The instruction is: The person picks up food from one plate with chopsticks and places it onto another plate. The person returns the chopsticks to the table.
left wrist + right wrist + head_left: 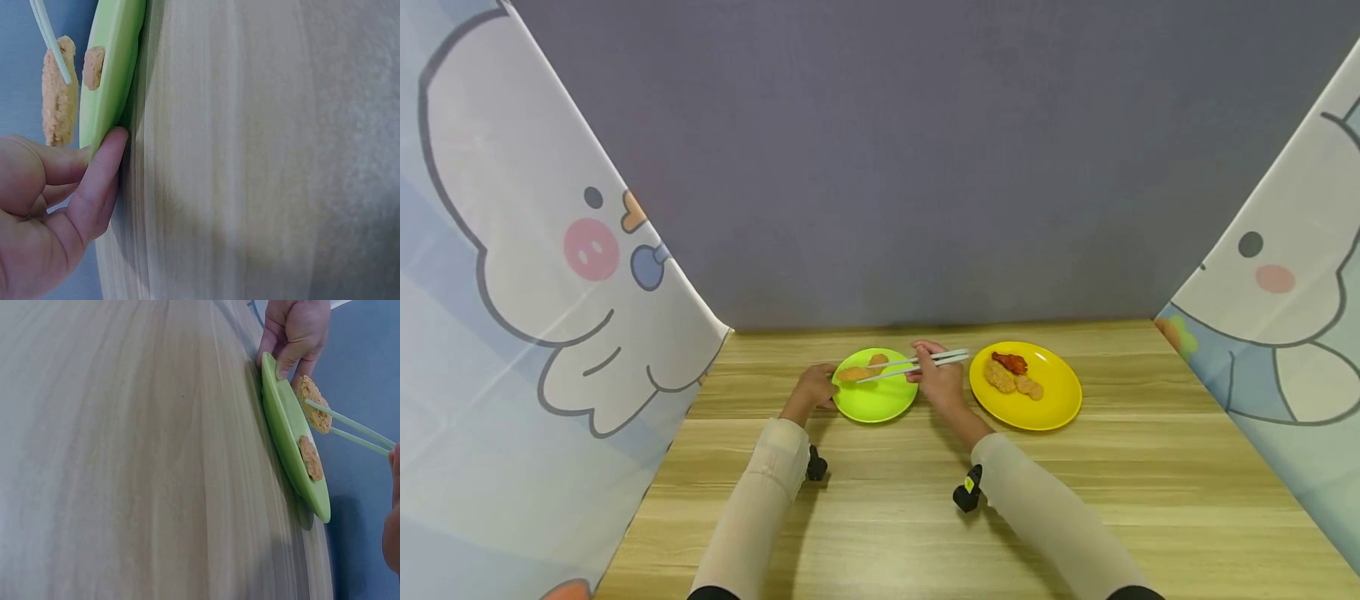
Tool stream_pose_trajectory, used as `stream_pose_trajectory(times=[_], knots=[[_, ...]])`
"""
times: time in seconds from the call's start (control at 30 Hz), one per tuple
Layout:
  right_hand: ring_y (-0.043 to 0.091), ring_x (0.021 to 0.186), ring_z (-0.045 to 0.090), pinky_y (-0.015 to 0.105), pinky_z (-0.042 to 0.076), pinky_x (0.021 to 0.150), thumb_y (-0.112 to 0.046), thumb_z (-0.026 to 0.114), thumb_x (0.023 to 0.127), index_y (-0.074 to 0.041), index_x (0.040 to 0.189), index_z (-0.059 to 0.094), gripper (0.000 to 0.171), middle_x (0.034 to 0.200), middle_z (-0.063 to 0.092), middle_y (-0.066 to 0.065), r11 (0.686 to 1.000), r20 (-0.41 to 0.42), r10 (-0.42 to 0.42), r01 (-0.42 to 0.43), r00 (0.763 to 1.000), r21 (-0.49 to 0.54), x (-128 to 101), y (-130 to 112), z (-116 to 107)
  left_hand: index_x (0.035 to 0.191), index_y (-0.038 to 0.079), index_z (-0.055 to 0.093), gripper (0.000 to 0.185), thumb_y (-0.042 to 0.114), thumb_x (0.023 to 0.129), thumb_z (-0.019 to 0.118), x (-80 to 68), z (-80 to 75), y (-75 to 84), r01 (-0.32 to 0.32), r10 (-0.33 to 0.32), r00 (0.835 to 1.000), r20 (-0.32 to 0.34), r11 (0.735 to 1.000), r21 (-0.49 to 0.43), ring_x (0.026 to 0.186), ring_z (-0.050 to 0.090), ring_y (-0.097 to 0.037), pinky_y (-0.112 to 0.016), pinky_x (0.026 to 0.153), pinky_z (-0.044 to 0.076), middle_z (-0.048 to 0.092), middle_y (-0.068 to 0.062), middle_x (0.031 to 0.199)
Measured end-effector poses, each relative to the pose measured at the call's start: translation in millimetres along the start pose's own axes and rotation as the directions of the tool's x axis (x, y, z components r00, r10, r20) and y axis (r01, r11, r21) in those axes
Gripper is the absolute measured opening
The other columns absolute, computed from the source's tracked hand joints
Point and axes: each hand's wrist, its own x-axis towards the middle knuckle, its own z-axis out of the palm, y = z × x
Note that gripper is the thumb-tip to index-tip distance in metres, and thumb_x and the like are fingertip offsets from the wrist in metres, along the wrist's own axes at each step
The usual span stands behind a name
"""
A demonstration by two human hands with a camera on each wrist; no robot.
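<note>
My left hand pinches the left rim of a lime-green plate between thumb and fingers. My right hand holds a pair of pale green chopsticks, their tips reaching left over that plate. Between the tips is a long breaded fried piece, raised above the plate's surface in both wrist views. A smaller brown fried nugget lies on the green plate, toward its back in the head view.
Right of my right hand stands a yellow plate with a reddish glazed chicken piece and two breaded pieces. The wooden table ends at a grey back wall; cartoon-printed sheets flank both sides.
</note>
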Motion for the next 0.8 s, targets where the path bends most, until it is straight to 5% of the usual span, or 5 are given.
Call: stream_pose_trajectory(times=[0.23, 0.47, 0.8], knots=[[0.013, 0.058, 0.071, 0.028, 0.063, 0.054, -0.011, 0.058, 0.103, 0.007, 0.118, 0.069, 0.026, 0.097, 0.066, 0.033, 1.0, -0.047, -0.011, 0.012, 0.999, 0.02, 1.8, -5.6, -14.4, 0.145, 0.001, 0.054, 0.051, -0.002, 0.094, 0.062, 1.4, -0.2, -1.6, 0.0, 0.0, 1.0, -0.006, 1.0, 0.01, 0.075, 0.073, -0.022, -0.031, 0.065, 0.065, 0.063, -0.027, 0.129], [0.025, 0.063, 0.074, 0.028, 0.063, 0.056, -0.012, 0.059, 0.103, 0.01, 0.119, 0.067, 0.028, 0.082, 0.067, 0.0, 0.998, -0.065, -0.022, 0.026, 0.998, 0.05, 3.5, -10.1, -38.8, 0.145, 0.001, 0.054, 0.051, -0.001, 0.095, 0.062, 2.3, 0.0, -1.4, 0.006, -0.006, 1.0, -0.011, 1.0, 0.02, 0.079, 0.075, -0.026, -0.032, 0.065, 0.065, 0.062, -0.028, 0.131], [0.012, 0.057, 0.071, 0.028, 0.063, 0.057, -0.015, 0.057, 0.105, 0.01, 0.123, 0.064, 0.032, 0.079, 0.071, -0.005, 0.998, -0.071, -0.03, 0.034, 0.997, 0.054, 1.6, -23.5, -71.7, 0.147, 0.0, 0.051, 0.051, -0.003, 0.097, 0.059, -0.3, 1.2, 1.2, 0.026, -0.026, 1.0, -0.01, 1.0, -0.009, 0.08, 0.074, -0.024, -0.032, 0.067, 0.065, 0.062, -0.029, 0.13]])
